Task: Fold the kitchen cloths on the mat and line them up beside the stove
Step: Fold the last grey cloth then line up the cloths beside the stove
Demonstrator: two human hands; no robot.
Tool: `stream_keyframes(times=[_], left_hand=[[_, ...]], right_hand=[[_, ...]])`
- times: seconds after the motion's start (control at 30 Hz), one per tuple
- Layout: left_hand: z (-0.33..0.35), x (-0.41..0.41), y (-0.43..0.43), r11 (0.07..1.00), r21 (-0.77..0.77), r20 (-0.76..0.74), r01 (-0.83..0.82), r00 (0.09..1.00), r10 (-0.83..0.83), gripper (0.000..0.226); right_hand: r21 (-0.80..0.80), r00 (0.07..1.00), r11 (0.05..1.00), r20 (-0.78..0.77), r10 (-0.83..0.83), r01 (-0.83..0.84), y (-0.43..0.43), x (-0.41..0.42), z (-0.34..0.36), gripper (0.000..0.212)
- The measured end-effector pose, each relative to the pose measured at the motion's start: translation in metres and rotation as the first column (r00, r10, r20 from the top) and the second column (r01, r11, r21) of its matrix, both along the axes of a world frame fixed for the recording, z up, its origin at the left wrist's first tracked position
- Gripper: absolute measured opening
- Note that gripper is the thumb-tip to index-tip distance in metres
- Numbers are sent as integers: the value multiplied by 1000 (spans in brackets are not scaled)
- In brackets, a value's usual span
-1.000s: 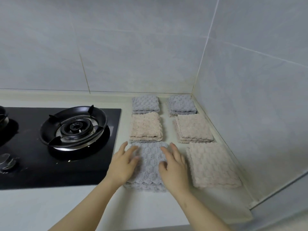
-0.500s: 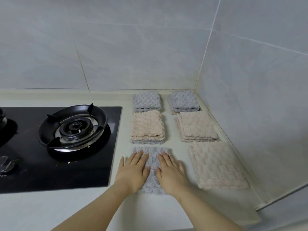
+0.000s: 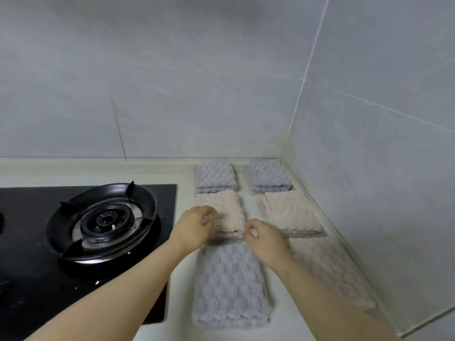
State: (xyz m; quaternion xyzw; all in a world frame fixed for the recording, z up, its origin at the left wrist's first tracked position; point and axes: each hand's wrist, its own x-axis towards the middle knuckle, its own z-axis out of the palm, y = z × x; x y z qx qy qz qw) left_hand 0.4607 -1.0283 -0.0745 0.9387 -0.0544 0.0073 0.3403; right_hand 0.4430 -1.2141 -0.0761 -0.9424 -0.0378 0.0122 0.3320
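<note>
A grey kitchen cloth (image 3: 230,284) lies as a long strip on the pale counter (image 3: 182,299), just right of the stove (image 3: 29,242). My left hand (image 3: 194,227) and my right hand (image 3: 266,239) are at its far end, fingers curled, each pinching a far corner. Just behind my hands sits a folded beige cloth (image 3: 225,205). Behind that one is a folded grey cloth (image 3: 214,177). In the right column lie a folded grey cloth (image 3: 268,175), a folded beige cloth (image 3: 290,212) and a flatter beige cloth (image 3: 330,274).
The black gas burner (image 3: 103,217) sits close to my left forearm. Tiled walls (image 3: 369,168) close the corner behind and to the right of the cloths. A raised ledge (image 3: 349,254) runs along the right wall.
My hands have left the middle of the grey cloth, where they lay flat, and moved to its far end with curled fingers. The camera has tilted up and closer.
</note>
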Motion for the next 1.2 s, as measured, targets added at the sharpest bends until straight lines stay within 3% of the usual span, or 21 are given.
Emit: stream_keyframes(times=[0.23,0.5,0.73,0.87,0.97,1.2], left_hand=[[18,67,3,970,-196,-303,-146,950,82,39],[18,122,-10,929,-249,-310,-273,931,191,39],[0,175,-13,879,-144,-274,-454,872,405,37],[-20,205,-9,842,-10,-304,-539,804,511,46],[-38,220,-10,811,-43,-392,-584,756,524,54],[-56,246,-13,803,-16,-413,-596,735,538,71]], right_hand=[[-21,997,997,-19,-71,71,-6,41,14,43],[-7,996,997,-60,-71,71,-32,105,12,39],[17,994,998,-91,-58,60,-51,180,0,38],[-105,995,993,-66,-69,61,-62,216,-15,43],[-237,989,962,-35,-145,133,-65,237,-25,44],[-261,972,940,-23,-233,219,-59,257,-40,42]])
